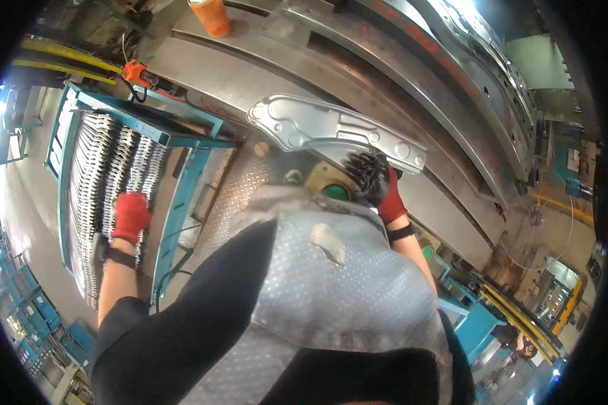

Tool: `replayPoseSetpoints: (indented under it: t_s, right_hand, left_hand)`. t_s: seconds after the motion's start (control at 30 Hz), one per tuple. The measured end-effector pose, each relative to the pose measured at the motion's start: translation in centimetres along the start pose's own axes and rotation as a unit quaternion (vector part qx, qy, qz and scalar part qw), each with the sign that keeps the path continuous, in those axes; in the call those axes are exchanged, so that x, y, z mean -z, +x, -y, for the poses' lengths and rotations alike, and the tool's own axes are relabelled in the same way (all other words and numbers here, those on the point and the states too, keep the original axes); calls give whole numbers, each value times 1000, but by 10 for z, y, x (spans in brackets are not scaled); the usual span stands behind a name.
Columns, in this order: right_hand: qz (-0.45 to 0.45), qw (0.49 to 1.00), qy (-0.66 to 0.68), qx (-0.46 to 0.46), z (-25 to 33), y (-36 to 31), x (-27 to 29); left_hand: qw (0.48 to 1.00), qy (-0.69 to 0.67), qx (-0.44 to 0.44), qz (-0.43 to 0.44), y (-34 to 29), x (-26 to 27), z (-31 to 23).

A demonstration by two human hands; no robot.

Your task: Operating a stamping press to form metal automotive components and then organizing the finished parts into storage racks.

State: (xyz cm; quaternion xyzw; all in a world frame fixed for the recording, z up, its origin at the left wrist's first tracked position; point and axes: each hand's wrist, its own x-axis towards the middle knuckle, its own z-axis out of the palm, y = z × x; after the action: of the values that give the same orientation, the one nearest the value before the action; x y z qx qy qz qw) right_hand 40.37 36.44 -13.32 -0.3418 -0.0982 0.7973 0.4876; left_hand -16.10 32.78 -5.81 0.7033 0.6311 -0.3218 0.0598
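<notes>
Parts racked in metal rows are overlapped by the red-gloved left hand. Over a metal bed, a silver panel is met at its near edge by the right hand; whether either hand's fingers are closed cannot be told.

Rack left, panel right, perhaps on ledge

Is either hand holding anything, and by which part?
The right hand appears to hold the silver panel by its lower edge, toward the right end. Whether the left hand grips the racked parts is unclear.
</notes>
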Motion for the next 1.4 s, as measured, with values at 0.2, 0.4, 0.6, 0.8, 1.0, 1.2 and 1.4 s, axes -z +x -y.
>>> replayPoseSetpoints:
  t_s: [0.2, 0.4, 0.6, 0.8, 1.0, 1.2, 1.4]
  right_hand:
    - [-46, 998, -46, 4, 0, 2, -11]
    - [-55, 998, -41, 14, 0, 4, -13]
    - [-59, 998, -23, 11, -1, 3, -14]
    - [-104, 993, -53, 15, -15, 28, -2]
    - [-64, 670, -677, 297, -35, 13, 16]
    - [-78, 902, -346, 245, -39, -21, -1]
    - [19, 949, -238, 207, -65, -41, -15]
  left_hand:
    - [839, -274, -200, -426, 63, 93, -160]
    - [839, -307, -108, -436, 149, 149, -230]
    - [846, -436, -44, -304, 161, 115, -224]
    - [772, -610, -88, -154, 169, 110, -204]
    - [741, -631, -166, -158, 70, 119, -198]
    - [733, -642, -156, -163, -8, 73, -216]
    - [750, -635, -81, -169, -109, 17, -204]
